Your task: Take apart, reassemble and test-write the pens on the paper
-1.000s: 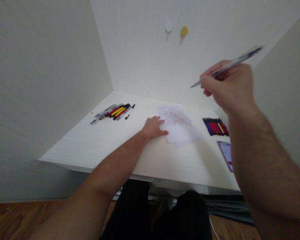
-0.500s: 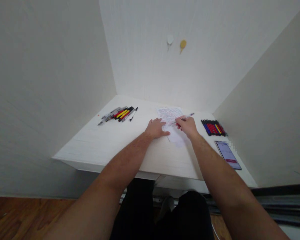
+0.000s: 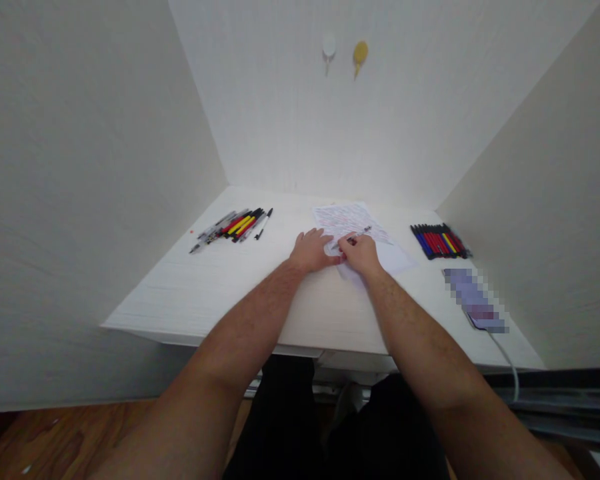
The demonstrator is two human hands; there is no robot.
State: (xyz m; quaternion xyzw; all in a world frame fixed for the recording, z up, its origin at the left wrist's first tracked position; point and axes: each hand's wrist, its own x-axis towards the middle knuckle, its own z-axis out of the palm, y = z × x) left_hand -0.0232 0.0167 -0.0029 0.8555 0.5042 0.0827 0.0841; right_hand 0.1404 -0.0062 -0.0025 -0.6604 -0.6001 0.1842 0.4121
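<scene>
Between my hands lies a sheet of paper (image 3: 343, 215), its upper part filled with dense red and blue marks and its lower part bare white. My left hand (image 3: 311, 251) rests flat with fingers spread over the paper's left edge, thumb stretched toward the other hand. My right hand (image 3: 360, 251) is closed round a pen (image 3: 366, 231) with a clear barrel, its rear end tilted up to the right. The pen's tip is low over the paper by the left thumb; whether it touches I cannot tell.
A loose pile of pens (image 3: 235, 227) lies at the left, with a single white-and-black pen (image 3: 264, 224) beside it. At the right, a row of red, blue and yellow pens (image 3: 437, 241) lies above a blurred-out phone (image 3: 470, 297) with a cable (image 3: 507, 360). Walls enclose the white table (image 3: 180, 293).
My right hand with the pen has moved left along the paper, close to my left thumb. My left hand stays on the paper. The view has shifted slightly, showing the phone's cable.
</scene>
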